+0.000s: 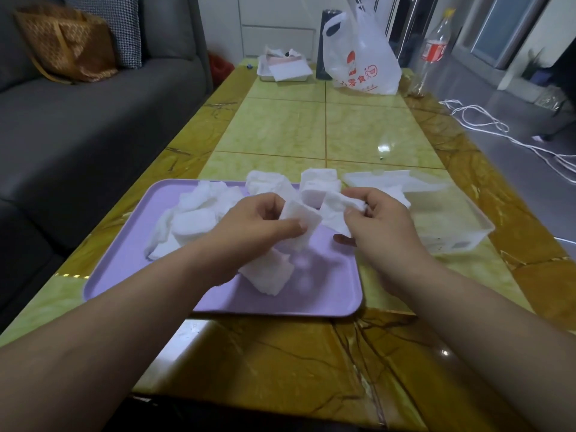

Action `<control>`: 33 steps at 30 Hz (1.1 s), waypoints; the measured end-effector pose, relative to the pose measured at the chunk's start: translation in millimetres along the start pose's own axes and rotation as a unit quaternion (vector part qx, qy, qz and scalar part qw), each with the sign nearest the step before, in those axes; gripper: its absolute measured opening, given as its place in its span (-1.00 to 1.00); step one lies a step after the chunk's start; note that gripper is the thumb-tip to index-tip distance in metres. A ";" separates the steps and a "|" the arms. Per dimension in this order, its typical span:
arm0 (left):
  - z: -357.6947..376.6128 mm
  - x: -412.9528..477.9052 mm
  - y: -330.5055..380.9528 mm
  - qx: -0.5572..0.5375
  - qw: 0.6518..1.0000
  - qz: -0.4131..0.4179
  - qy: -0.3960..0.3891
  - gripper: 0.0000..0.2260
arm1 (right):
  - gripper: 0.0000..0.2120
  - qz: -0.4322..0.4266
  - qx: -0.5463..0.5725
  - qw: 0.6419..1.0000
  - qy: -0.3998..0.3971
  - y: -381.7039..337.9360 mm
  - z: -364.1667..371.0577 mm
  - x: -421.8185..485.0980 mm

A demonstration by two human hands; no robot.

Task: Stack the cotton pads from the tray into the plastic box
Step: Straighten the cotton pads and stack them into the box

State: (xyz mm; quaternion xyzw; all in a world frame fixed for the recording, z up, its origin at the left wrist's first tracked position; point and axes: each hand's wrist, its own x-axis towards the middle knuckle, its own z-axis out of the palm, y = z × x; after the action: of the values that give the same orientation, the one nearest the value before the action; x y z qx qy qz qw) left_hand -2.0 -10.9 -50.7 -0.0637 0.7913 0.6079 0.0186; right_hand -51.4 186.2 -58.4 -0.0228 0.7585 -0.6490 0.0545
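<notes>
A lilac tray (327, 294) lies on the table in front of me, with several white cotton pads (190, 219) heaped on its left and far side. Above the tray, my left hand (249, 226) pinches a bunch of cotton pads (300, 218), and more pads (268, 272) hang below it. My right hand (380, 219) pinches another cotton pad (338, 210) between thumb and fingers, close to the left hand. The clear plastic box (461, 219) stands just right of the tray, behind my right hand, with a pad or two visible inside.
At the table's far end sit a white tray with papers (283, 68), a white plastic bag (361, 54), a dark cylinder (324, 42) and a clear bottle (434, 48). A grey sofa (93, 113) runs along the left. White cables (498, 129) lie on the floor at right.
</notes>
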 end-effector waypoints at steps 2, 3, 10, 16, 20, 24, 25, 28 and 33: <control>-0.8 -0.3 3.1 -0.042 0.999 -0.004 0.003 -0.84 | -0.70 0.004 0.011 1.000 -0.012 -1.2 0.0 -1.1; -0.2 -0.8 4.5 -0.058 0.998 -0.006 0.002 -0.83 | -0.71 0.004 0.015 1.000 -0.019 -1.8 0.4 -2.0; 1.1 -5.4 3.9 -0.054 0.997 0.024 -0.041 -0.80 | -0.75 -0.016 0.015 0.997 -0.068 -1.6 4.4 -4.4; 0.9 -5.8 4.9 -0.068 0.996 0.022 -0.048 -0.72 | -0.74 -0.004 0.045 0.995 -0.087 -2.3 4.9 -4.6; 0.3 -2.4 4.8 -0.104 0.994 0.003 -0.041 -0.80 | -0.76 0.021 0.073 0.993 -0.095 -4.1 4.7 -4.3; 2.9 -4.0 4.6 -0.111 0.993 0.017 -0.045 -0.76 | -0.75 0.054 0.110 0.983 -0.138 -4.9 3.6 -5.0; 3.1 -4.2 4.1 -0.110 0.993 0.020 -0.041 -0.75 | -0.74 0.057 0.116 0.980 -0.151 -5.5 4.2 -5.7; 3.5 -3.4 2.1 -0.103 0.994 0.017 -0.035 -0.75 | -0.73 0.061 0.123 0.976 -0.167 -7.0 5.5 -7.1; 3.4 -2.8 -0.9 -0.067 0.997 0.008 -0.026 -0.78 | -0.75 0.084 0.133 0.973 -0.168 -11.5 5.7 -6.7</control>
State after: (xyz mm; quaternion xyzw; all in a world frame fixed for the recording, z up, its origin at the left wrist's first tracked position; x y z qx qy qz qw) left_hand 0.8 -7.6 -52.1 -0.0424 0.7484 0.6612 0.0301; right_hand -44.5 179.5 -47.5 -0.0603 0.6447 -0.7240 0.2377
